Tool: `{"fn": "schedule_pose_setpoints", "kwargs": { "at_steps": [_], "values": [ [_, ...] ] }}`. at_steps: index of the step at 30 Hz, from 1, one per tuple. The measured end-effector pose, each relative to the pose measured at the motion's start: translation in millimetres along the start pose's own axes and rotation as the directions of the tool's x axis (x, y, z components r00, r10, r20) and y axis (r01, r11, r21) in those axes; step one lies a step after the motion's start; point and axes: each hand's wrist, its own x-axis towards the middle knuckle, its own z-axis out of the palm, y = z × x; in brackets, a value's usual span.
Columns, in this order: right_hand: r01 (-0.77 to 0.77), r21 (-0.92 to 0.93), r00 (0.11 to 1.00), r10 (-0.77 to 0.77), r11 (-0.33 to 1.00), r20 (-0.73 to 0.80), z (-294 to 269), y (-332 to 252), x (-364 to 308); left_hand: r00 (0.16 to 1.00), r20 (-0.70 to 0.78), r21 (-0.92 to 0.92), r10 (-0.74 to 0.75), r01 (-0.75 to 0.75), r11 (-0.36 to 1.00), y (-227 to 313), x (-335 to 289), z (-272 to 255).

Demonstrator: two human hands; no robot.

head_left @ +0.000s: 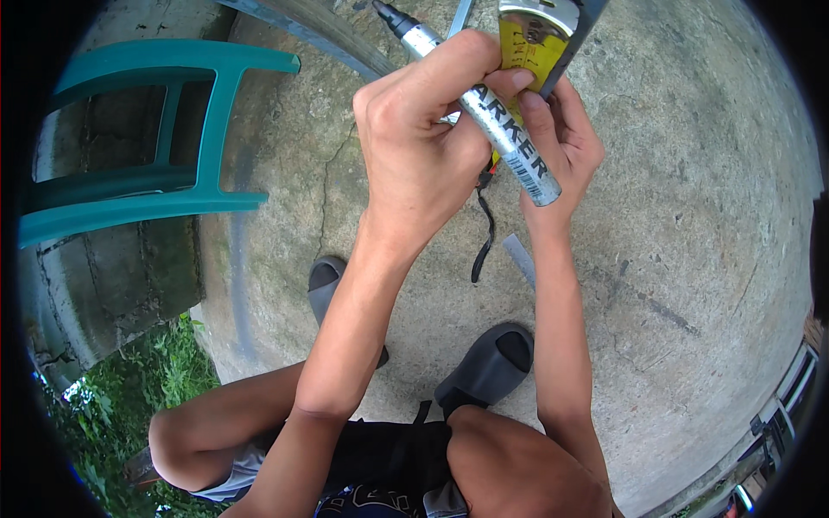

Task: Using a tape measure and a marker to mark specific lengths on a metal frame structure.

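Observation:
My left hand is closed round a silver marker, its black tapered end pointing to the upper left. The left fingertips press near the yellow blade of a tape measure, which has a shiny metal hook at its end. My right hand pinches the blade and the edge of a grey metal bar lying along it, thumb in front and fingers behind. Most of the tape measure's case is hidden behind the marker and hands; its black wrist strap hangs below.
Another metal length runs across the top left. A green plastic chair lies at the left beside concrete blocks. A flat metal strip rests on the concrete floor near my dark slippers. Plants grow lower left.

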Motion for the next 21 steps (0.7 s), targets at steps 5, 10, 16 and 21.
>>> {"fn": "schedule_pose_setpoints", "kwargs": {
  "at_steps": [5, 10, 16, 21],
  "values": [
    [0.002, 0.007, 1.0, -0.002, 1.0, 0.002, 0, 0, 1, 0.996, 0.011, -0.11, 0.085, -0.083, 0.991, -6, 8, 0],
    [0.086, -0.003, 0.996, -0.086, 0.996, 0.027, 4, -2, 3, 0.985, 0.125, -0.349, -0.116, 0.153, 0.925, -3, 5, -1],
    [0.104, -0.045, 0.994, -0.105, 0.994, -0.021, 0, 3, 5, 0.944, -0.217, -0.406, -0.251, 0.146, 0.902, 6, -38, 5],
    [0.241, -0.134, 0.969, -0.246, 0.961, -0.019, 2, 8, 5, 0.962, -0.139, -0.174, -0.236, 0.211, 0.962, 15, -64, -19]
  ]
}}
